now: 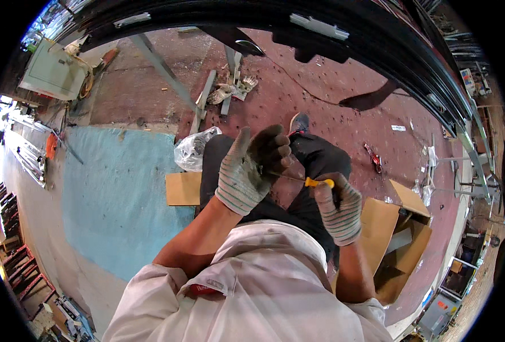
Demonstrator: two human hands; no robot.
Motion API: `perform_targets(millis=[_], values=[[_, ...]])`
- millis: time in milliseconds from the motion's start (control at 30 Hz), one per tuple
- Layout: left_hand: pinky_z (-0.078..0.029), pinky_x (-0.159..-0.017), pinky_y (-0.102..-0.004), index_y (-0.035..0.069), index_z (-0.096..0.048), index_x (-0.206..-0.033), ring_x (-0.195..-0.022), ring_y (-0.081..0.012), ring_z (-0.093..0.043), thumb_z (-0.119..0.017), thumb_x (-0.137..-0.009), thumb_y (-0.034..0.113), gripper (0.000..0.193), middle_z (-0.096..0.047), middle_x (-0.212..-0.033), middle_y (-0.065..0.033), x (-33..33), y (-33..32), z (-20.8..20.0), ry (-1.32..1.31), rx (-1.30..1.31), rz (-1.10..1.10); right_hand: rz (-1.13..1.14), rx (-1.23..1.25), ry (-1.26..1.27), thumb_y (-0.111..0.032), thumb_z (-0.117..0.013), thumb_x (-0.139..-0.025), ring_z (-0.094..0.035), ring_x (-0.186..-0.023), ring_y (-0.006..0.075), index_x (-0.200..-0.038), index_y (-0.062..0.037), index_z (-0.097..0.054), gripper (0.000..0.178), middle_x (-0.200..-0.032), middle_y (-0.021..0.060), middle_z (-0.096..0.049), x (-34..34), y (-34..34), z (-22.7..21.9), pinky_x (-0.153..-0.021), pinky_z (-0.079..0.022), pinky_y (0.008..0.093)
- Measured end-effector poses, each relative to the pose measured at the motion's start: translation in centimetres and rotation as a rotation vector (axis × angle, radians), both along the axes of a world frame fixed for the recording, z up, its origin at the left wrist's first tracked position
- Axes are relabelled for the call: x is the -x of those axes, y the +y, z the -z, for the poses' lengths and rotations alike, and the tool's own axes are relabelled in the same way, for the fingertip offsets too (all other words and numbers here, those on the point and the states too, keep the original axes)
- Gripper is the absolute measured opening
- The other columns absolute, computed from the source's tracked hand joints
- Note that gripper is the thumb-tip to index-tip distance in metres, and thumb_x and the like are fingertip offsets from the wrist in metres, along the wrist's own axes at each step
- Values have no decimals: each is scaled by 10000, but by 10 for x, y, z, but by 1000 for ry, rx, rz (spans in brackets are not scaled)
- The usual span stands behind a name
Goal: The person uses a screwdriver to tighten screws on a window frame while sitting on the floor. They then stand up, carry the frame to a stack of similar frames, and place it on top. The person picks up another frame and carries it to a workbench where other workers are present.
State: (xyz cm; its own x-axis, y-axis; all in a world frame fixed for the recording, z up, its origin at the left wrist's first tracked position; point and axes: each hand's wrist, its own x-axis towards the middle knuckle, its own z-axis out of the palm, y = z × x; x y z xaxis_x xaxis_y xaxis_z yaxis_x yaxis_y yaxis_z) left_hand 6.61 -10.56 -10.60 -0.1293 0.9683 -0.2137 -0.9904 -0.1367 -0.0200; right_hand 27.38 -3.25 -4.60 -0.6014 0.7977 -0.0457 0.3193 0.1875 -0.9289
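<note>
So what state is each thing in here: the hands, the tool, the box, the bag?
left hand: gloved, fingers curled around something small that is hidden
right hand: gloved, gripping the screwdriver
screwdriver: held, shaft pointing at the left hand
cardboard box: flaps open, on the floor
plastic bag: crumpled, on the floor

The gloved right hand (pixel 339 208) is gripping a yellow-handled screwdriver (pixel 312 182), pointing its tip into the gloved left hand (pixel 252 165), above an open cardboard box (pixel 403 239) on the reddish floor (pixel 343 97).
</note>
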Motion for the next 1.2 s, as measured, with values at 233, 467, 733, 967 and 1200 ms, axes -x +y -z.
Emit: perform_targets(millis=[233, 467, 733, 967, 1200], values=[[-580, -959, -430, -17, -618, -1336, -1048, -293, -685, -652, -994, 501, 621, -699, -1179, -163, -16, 9, -13, 13, -27, 75, 64, 11, 38, -298, -657, -1040, -504, -711, 43, -1016, -21, -684, 279, -749, -32, -600, -1, -12, 7, -643, -426, 234], [-578, -965, -446, -23, -615, -1345, -1032, -294, -693, -652, -986, 528, 659, -705, -1162, -164, -18, 11, -15, 49, -34, 82, 127, 91, 26, -288, -647, -1041, -504, -730, 55, -1020, -27, -686, 265, -772, -30, -600, -6, -13, 12, -662, -428, 239], [-592, -955, -452, -5, -628, -1338, -1042, -298, -712, -604, -1026, 497, 591, -723, -1161, -165, -22, 5, -8, 152, 56, 96, 219, 169, 117, -275, -654, -1043, -517, -748, 44, -1022, -32, -688, 246, -803, -29, -622, -10, -13, 16, -671, -430, 226], [-600, -939, -449, 16, -630, -1340, -1045, -284, -721, -585, -1046, 465, 539, -725, -1158, -155, -22, -2, -5, 287, 127, 93, 255, 154, 133, -260, -668, -1035, -515, -715, 41, -1010, -18, -697, 245, -765, -30, -624, -10, -12, 15, -642, -434, 229], [-589, -939, -381, 21, -635, -1333, -1066, -224, -711, -593, -1061, 380, 452, -716, -1168, -116, -26, -13, -1, 498, 140, 94, 275, 172, 159, -235, -670, -1034, -525, -728, 41, -1019, -21, -695, 216, -781, -32, -623, -12, -9, 18, -660, -441, 223]])
